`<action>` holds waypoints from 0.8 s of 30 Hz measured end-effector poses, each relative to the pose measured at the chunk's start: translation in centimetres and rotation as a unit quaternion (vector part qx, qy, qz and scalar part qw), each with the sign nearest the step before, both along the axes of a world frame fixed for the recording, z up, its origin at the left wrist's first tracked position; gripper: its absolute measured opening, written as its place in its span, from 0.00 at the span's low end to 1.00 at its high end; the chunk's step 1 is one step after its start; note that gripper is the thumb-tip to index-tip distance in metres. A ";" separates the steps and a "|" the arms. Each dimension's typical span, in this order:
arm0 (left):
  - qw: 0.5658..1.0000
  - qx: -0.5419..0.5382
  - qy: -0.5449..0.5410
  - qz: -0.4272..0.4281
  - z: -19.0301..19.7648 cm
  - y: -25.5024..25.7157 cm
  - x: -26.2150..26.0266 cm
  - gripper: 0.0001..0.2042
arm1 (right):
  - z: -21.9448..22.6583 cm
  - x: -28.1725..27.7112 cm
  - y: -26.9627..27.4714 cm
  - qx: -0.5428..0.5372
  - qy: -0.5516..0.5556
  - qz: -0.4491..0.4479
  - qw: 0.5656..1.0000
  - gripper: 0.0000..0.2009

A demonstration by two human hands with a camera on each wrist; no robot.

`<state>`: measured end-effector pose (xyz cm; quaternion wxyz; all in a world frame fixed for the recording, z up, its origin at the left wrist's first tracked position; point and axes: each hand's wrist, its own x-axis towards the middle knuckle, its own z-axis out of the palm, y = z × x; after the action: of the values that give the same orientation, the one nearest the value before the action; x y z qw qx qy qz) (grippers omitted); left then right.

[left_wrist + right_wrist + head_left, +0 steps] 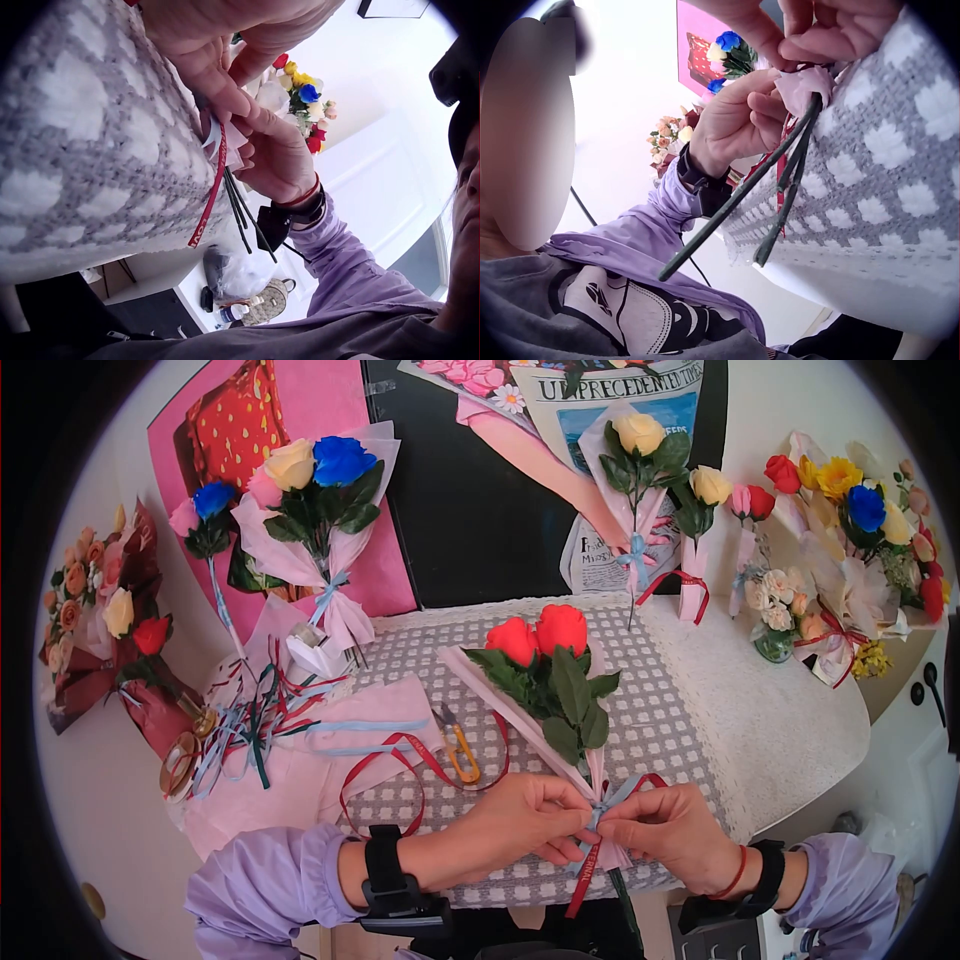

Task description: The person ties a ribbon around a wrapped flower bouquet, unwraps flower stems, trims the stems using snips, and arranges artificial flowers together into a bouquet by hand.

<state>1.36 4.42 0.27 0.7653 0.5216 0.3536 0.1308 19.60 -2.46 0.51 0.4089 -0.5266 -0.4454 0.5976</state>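
A small bouquet with two red roses (560, 632) and green leaves (570, 705), wrapped in pale pink paper (525, 710), lies on the checked cloth. My left hand (535, 820) and right hand (672, 830) meet at its neck, fingertips pinching ribbon there. Light blue ribbon (622, 790) shows between the hands. A red printed ribbon (213, 196) hangs below the fingers, and a loop of it runs out to the left. Dark green stems (739, 199) stick out beneath the gathered paper (801, 91). The knot itself is hidden by fingers.
Orange-handled scissors or a cutter (462, 758) lie left of the bouquet. Farther left are cut ribbons (265, 710) and pink paper sheets (370, 715). Wrapped bouquets (320, 510) stand at the back left, single roses (640, 440) at the back, more flowers (865, 520) at the right.
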 end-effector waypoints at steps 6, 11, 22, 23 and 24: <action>1.000 0.001 -0.003 0.002 -0.2 -0.1 0.0 0.08 | 0.0 0.3 0.1 -0.017 -0.003 0.005 1.000 0.07; 1.000 0.003 0.006 0.009 -0.1 -0.2 0.2 0.08 | 0.2 0.2 0.0 -0.019 -0.002 0.002 1.000 0.07; 1.000 0.009 0.004 0.011 0.0 -0.2 0.4 0.07 | -0.3 0.2 0.1 -0.011 0.006 -0.010 1.000 0.07; 1.000 0.012 0.006 0.012 0.1 -0.3 0.4 0.08 | -0.3 0.2 0.1 -0.013 0.006 -0.011 1.000 0.06; 1.000 0.012 0.006 0.013 0.1 -0.3 0.4 0.08 | -0.3 0.2 0.1 -0.015 0.006 -0.012 1.000 0.06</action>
<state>1.77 4.17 0.41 0.7553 0.5268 0.3634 0.1413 19.85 -2.33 0.25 0.4109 -0.5346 -0.4271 0.6025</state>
